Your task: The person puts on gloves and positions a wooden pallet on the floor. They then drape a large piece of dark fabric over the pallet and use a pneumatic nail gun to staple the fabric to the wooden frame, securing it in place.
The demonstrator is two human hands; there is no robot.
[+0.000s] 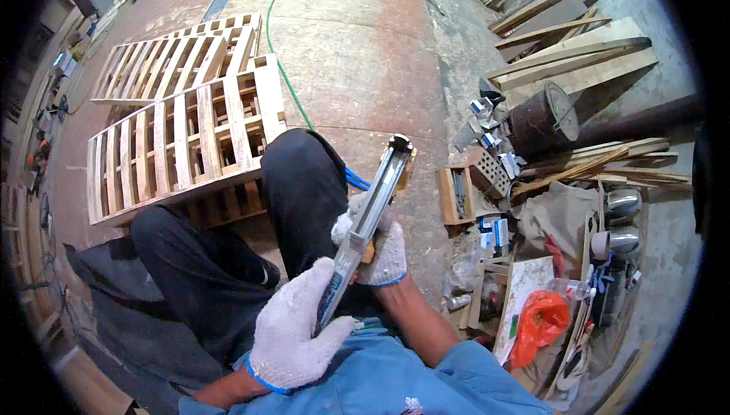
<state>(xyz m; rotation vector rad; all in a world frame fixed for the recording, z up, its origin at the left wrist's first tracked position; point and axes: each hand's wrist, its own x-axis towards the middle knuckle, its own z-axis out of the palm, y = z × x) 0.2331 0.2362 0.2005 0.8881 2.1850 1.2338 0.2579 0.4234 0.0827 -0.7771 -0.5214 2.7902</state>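
Between my gloved hands I hold a pneumatic staple gun (374, 206), tilted, its long metal magazine turned up and its nose pointing away from me. My right hand (386, 257) is wrapped round the gun's body from the right side. At the near end of the magazine, my left hand (293, 331) is closed round it, with the thumb on the right side. Whether staples lie inside the magazine I cannot make out. Behind the gun a short stretch of blue hose (356, 179) shows beside my right knee. Both gloves are white knit with blue cuffs.
Slatted wooden pallets (186, 137) stand to the left, past my knees. A green hose (274, 58) runs over the floor. On the right are a dark bucket (544, 117), a wooden box with metal strips (455, 196), an orange plastic bag (538, 325) and leaning planks (578, 58).
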